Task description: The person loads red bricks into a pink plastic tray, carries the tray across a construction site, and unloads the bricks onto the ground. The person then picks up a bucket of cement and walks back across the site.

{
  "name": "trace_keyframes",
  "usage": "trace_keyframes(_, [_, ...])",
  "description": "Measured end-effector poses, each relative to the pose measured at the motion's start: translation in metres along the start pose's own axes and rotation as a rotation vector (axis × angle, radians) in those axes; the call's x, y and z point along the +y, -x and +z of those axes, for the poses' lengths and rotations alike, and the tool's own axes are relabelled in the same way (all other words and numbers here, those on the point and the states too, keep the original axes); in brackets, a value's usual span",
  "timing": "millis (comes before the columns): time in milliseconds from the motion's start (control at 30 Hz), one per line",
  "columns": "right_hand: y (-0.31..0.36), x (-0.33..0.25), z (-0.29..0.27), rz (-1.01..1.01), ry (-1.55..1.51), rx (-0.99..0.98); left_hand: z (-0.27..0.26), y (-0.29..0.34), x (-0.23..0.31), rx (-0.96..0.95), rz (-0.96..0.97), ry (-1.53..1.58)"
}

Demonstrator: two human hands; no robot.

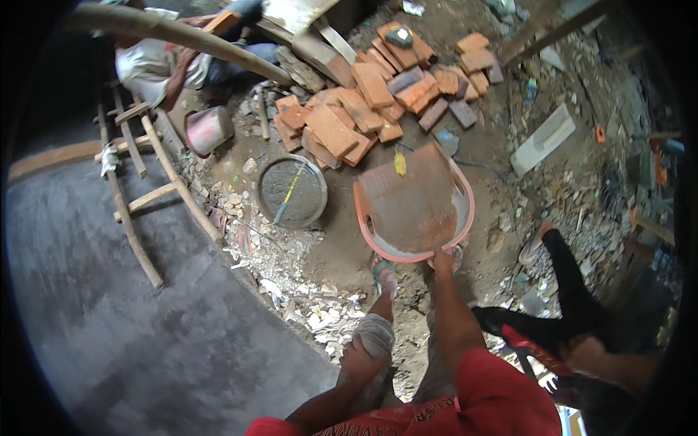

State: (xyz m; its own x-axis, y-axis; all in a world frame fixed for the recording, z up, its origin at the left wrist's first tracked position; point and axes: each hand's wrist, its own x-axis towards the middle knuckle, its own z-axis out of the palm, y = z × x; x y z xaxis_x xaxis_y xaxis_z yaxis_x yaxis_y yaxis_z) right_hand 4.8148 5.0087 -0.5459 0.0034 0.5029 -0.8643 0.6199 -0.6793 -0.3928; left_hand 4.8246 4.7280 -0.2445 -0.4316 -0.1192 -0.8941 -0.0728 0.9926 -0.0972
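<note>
My right hand (441, 260) grips the near rim of a wide orange plastic tub (470, 211), its fingers partly hidden by the rim. The tub is coated inside with brown dirt and grey residue, and an oval handle hole shows on its left side. A yellow leaf (400, 163) lies against its far part. On my left knee rests my left hand (358, 363), fingers lying over the grey trouser leg with nothing held. Left of the tub stands a round bucket of grey wet mortar (291, 192), crossed by a yellow-green strip.
Orange bricks (334, 131) lie heaped beyond the tub. A wooden ladder (142, 174) lies over the dark slab (145, 312) at left, near a pinkish bucket (209, 131). One person (149, 69) is at upper left; another's hand (584, 354) shows at right. Rubble covers the ground.
</note>
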Motion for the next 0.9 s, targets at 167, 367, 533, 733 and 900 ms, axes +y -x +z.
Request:
trace_keyframes(167, [0.112,-0.123,-0.062,-0.145,0.594,0.216,-0.033,0.008,-0.024,-0.101,0.016,0.028])
trace_keyframes(367, [0.255,-0.219,-0.176,-0.582,1.085,0.333,-0.043,0.012,-0.085,-0.317,0.335,-0.034])
trace_keyframes(533, [0.339,-0.223,-0.252,-0.576,1.213,0.363,-0.067,0.026,-0.129,-0.285,0.64,0.075])
trace_keyframes(733, [0.4,-0.194,-0.288,-0.692,1.235,0.443,-0.101,0.024,-0.195,-0.231,0.532,0.113])
trace_keyframes(900, [0.41,-0.184,-0.308,-0.655,1.301,0.35,-0.089,0.009,-0.232,-0.018,0.626,-0.277])
